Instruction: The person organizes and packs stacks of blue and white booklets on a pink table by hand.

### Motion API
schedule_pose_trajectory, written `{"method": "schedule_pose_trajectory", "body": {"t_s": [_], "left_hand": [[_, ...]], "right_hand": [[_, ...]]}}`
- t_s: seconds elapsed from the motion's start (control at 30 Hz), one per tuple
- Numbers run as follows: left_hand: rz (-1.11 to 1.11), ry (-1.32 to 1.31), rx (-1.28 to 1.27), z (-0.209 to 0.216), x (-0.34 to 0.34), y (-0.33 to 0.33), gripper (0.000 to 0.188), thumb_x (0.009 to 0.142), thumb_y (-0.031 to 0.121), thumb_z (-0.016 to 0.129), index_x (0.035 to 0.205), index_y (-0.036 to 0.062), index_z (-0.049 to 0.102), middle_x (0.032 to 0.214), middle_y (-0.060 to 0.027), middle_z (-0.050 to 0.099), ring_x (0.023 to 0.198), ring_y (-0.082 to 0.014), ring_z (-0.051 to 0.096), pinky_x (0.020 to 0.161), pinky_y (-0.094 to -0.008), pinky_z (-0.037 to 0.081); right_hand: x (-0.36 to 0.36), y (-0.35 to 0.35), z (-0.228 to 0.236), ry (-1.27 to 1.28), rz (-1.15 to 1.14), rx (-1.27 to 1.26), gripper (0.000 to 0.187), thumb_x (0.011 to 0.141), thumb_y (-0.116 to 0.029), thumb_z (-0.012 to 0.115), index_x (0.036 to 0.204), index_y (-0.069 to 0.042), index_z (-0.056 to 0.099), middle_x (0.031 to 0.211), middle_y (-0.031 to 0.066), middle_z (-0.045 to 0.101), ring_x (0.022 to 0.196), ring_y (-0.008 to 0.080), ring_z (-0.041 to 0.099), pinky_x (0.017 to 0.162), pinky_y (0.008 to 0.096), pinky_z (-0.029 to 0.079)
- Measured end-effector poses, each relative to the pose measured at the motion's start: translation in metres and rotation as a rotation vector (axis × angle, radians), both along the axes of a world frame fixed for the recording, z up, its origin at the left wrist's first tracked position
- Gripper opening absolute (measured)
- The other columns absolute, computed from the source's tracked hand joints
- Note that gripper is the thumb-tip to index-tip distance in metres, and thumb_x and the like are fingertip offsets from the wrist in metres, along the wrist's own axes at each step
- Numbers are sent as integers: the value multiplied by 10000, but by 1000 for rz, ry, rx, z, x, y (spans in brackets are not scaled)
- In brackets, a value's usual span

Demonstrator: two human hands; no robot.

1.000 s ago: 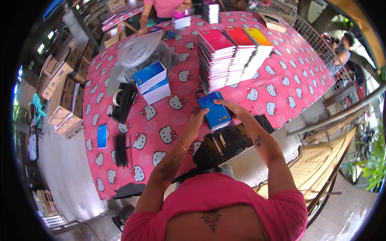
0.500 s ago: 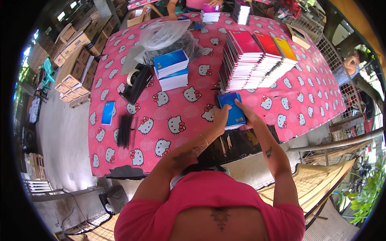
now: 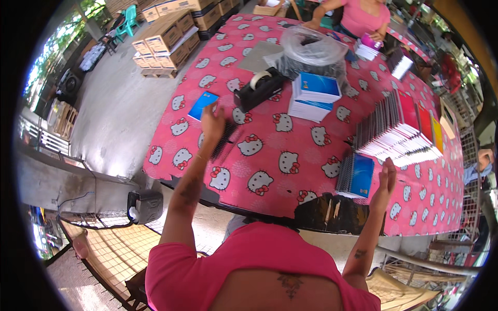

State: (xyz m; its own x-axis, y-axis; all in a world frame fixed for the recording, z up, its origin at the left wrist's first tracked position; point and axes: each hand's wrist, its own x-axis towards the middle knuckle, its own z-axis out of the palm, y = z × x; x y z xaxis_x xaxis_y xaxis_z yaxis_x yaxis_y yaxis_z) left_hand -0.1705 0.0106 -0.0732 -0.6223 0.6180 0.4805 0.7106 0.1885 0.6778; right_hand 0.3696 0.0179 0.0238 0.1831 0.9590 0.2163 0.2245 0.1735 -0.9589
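left side of the bench (image 3: 171, 155): pink patterned cloth, a single blue notebook (image 3: 203, 105) lies flat near the far left edge. just to its right the left hand (image 3: 211, 122) hovers over a black spiral binding comb (image 3: 224, 139) that lies loose on the cloth; fingers look spread and reaching down, nothing pinched yet as far as the view shows; whether the fingertips touch the comb, cannot tell

further right: black tape dispenser (image 3: 258, 89), then a small stack of blue-covered notebooks (image 3: 314, 95), behind it a clear plastic bag (image 3: 311, 49) over dark stock. right of centre a long leaning row of bound notebooks (image 3: 402, 129) with red and yellow covers

near edge, right: a blue spiral-bound notebook (image 3: 356, 174) lies flat, spine to the left, beside the row. right hand (image 3: 386, 179) is held upright just right of it, palm open, fingers together, holding nothing, apart from the cover or only grazing its edge

judgement on the step in hand, picking up the comb: take it by the middle of its length so it stays level and the teeth do not snag the cloth; pinch across the spine rather than the teeth, which look thin and likely to bend. keep the right hand near the blue spiral-bound notebook so it does not slide off the near edge. risk: knocking the single blue notebook with the wrist

a second person in a pink top (image 3: 363, 15) works at the far end, hands on a small pile, well apart
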Motion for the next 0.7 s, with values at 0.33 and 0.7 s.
{"method": "schedule_pose_trajectory", "body": {"t_s": [0.33,0.7], "left_hand": [[-123,150,-1019,-25,-151,49,1153,549,594,844,1451,24,406,1410,-304,448,1280,-450,478,1055,-534,399],[-291,11,-1152,-15,-144,85,1154,476,537,880,1486,284,382,1424,-303,398,1284,-507,418,1005,-570,394]], "right_hand": [[-148,-20,-56,100,496,-160,392,963,-180,634,1316,-33,552,1292,83,560,1197,203,558,951,319,470],[-194,34,-82,166,426,-346,431,937,-218,662,1322,-50,564,1319,107,568,1218,210,541,948,332,473]]}}
